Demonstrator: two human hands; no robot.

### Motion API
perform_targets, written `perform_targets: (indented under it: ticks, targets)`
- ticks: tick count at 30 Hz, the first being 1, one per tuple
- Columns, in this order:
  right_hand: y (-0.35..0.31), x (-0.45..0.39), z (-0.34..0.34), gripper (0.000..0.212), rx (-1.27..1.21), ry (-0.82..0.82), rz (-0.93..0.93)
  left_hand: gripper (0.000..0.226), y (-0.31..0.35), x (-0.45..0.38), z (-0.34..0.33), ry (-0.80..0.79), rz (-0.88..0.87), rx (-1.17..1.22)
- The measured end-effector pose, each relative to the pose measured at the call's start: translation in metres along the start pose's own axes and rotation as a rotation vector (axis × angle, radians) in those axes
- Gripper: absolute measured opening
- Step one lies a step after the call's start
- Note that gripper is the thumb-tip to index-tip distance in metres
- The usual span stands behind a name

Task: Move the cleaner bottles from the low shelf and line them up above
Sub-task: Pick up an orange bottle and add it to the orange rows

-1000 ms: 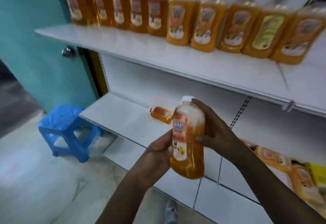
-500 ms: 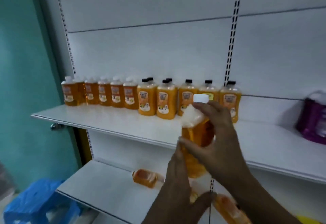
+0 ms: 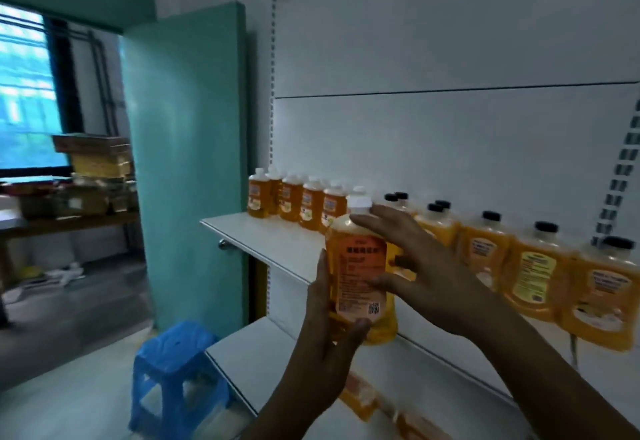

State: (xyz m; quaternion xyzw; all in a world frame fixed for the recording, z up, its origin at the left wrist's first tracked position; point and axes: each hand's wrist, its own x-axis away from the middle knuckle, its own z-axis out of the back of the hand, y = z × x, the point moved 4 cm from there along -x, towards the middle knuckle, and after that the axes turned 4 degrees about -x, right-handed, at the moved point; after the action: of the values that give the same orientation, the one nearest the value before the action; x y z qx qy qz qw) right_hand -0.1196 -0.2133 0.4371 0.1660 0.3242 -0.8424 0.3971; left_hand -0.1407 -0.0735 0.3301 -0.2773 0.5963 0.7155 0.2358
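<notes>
Orange bottles already fill most of the upper shelf point(image 3: 277, 249), so I'd say this job is well past halfway. White-capped bottles point(image 3: 313, 204) stand at the left end, black-capped bottles point(image 3: 535, 266) run off to the right. One more white-capped cleaner bottle point(image 3: 362, 277) is up at shelf height, upright, in front of the spot where the two groups meet, not set down yet as far as I can tell. Left hand point(image 3: 329, 342) cups it low down, thumb curled round the front near the base; right hand point(image 3: 426, 266) has its fingers wrapped across the label and shoulder. Looks like it just needs slotting into the row.

A few more orange bottles point(image 3: 360, 401) lie on the low shelf point(image 3: 249, 356) under the hands, blurry, so there's still some left to move.

Room-wise, left to right: window point(image 3: 27, 93), stacked cardboard boxes point(image 3: 97, 159) on a worktop point(image 3: 69, 223), teal door point(image 3: 187, 162), blue plastic stool point(image 3: 176, 367) on the floor, white slotted shelving back panel point(image 3: 450, 145).
</notes>
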Motion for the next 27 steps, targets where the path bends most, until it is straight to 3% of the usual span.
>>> perform_targets:
  ticks: [12,15,21,27]
  targets:
    - [-0.019,-0.165,-0.151,0.085,0.135,0.007,0.011,0.084,-0.110,-0.058,0.187,-0.017,0.008,-0.076]
    - [-0.008,-0.203,-0.180,0.083,0.168,0.068,-0.033,0.091,-0.145,-0.090,0.214,-0.124,0.062,-0.092]
    - [0.070,-0.281,-0.218,0.078,0.216,0.159,-0.156,0.097,-0.226,-0.177,0.236,-0.299,0.125,-0.239]
    - [0.174,-0.358,-0.250,0.076,0.257,0.178,-0.183,0.098,-0.309,-0.261,0.236,-0.399,0.113,-0.697]
